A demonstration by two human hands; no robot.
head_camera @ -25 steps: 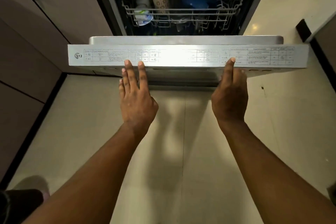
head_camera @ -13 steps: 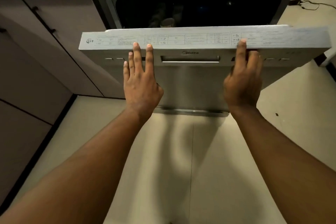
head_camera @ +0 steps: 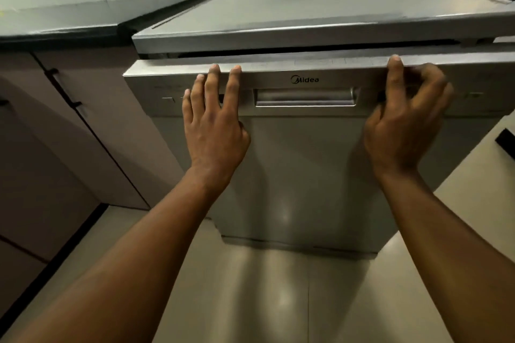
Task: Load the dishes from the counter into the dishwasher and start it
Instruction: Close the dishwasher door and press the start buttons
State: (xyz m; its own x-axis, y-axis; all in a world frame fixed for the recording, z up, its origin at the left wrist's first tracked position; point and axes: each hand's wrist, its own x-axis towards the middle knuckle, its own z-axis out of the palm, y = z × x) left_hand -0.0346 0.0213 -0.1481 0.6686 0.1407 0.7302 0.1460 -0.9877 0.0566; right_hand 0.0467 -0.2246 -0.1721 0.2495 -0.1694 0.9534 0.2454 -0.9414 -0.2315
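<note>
The silver dishwasher door stands almost upright, with only a thin dark gap left under the machine's top panel. My left hand presses flat on the door's upper left front, fingers straight and reaching its top edge. My right hand rests on the upper right front, index finger stretched to the top edge and the other fingers loosely bent. A recessed handle sits between my hands. The racks and dishes inside are hidden.
Brown cabinet doors with dark handles stand left of the dishwasher under a grey countertop. A pale tiled floor lies below me. A dark object lies on the floor at the right edge.
The door has swung up from near-horizontal to almost closed, pushed by both hands. The racks and dishes seen a second ago are now hidden behind it.
</note>
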